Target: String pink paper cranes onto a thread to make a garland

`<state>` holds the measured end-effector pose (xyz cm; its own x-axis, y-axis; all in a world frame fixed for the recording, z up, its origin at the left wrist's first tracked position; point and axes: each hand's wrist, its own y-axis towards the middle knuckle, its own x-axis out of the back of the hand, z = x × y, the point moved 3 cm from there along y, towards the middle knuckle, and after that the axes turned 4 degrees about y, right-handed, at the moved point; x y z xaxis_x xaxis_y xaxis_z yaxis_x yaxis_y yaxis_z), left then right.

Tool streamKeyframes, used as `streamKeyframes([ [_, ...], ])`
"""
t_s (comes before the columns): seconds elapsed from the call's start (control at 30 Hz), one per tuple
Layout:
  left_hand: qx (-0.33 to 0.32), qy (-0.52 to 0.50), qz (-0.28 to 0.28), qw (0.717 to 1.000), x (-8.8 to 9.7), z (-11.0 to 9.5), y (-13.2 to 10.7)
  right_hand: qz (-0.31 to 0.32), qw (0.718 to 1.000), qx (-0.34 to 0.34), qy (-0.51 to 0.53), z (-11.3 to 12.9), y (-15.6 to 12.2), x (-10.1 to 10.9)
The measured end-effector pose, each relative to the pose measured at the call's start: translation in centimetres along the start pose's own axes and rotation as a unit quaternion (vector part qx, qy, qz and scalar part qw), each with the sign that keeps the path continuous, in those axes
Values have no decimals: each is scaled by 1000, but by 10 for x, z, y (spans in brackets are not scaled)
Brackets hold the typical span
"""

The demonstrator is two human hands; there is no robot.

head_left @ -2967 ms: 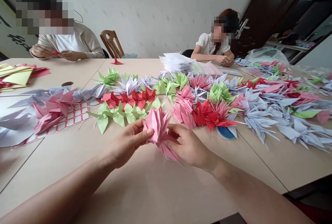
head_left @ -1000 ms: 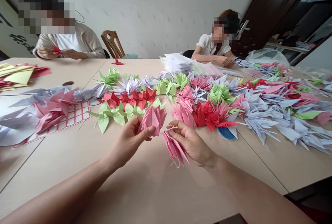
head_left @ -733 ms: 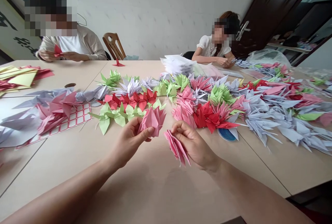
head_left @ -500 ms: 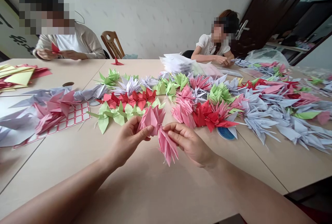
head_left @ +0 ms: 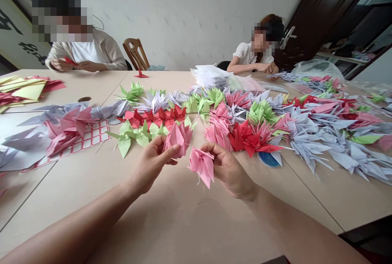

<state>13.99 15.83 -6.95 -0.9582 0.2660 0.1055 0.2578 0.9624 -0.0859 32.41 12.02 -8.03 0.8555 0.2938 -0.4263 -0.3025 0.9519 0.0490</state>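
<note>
Left hand [head_left: 150, 164] half curled, thumb and fingers pinching the base of a pink folded-paper flower [head_left: 177, 138], points upward. Right hand [head_left: 228, 166] also half closed, thumb and fingertips gripping a second pink folded-paper piece [head_left: 202, 165], its tip hanging down. The two pieces sit near each other but not touching, both held above a pale wooden table [head_left: 196, 223].

Just past the left hand, a row of lime-green paper pieces [head_left: 134, 135], with red paper pieces [head_left: 156, 117] behind it. Beyond the right hand, a cluster of red paper pieces [head_left: 246, 139] beside a cluster of pink ones [head_left: 217, 131]. Pale lavender paper cranes [head_left: 309, 145] spread along the right of the table. Farther left, a sheet of red-gridded stickers [head_left: 94, 135] lies under pink and lavender paper pieces. A blue round object [head_left: 266, 159] sits at the edge of the red cluster. Stack of white paper [head_left: 211, 76] at the far side, clear plastic bag [head_left: 317, 69] far right.

Across the table, one seated person [head_left: 82, 56] holds red paper [head_left: 70, 61] in both hands. A second seated person [head_left: 251, 56] has both hands [head_left: 269, 68] at the table edge
</note>
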Motion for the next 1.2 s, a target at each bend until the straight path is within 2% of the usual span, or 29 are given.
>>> streamKeyframes([
  [0.4, 8, 2, -2, 1000, 0, 1, 0, 11, 996, 53, -69, 2, 1, -3],
  [0.63, 9, 14, 1, 1000, -1, 3, 1, -13, 987, 32, -156, 3, -1, -1],
  [0.83, 4, 21, 11, 1000, -3, 1, -1, -23, 989, 30, -143, 5, -1, -2],
  [1.2, 6, 43, 23, 999, -8, 3, -2, 10, 993, 34, -110, 1, -1, -4],
])
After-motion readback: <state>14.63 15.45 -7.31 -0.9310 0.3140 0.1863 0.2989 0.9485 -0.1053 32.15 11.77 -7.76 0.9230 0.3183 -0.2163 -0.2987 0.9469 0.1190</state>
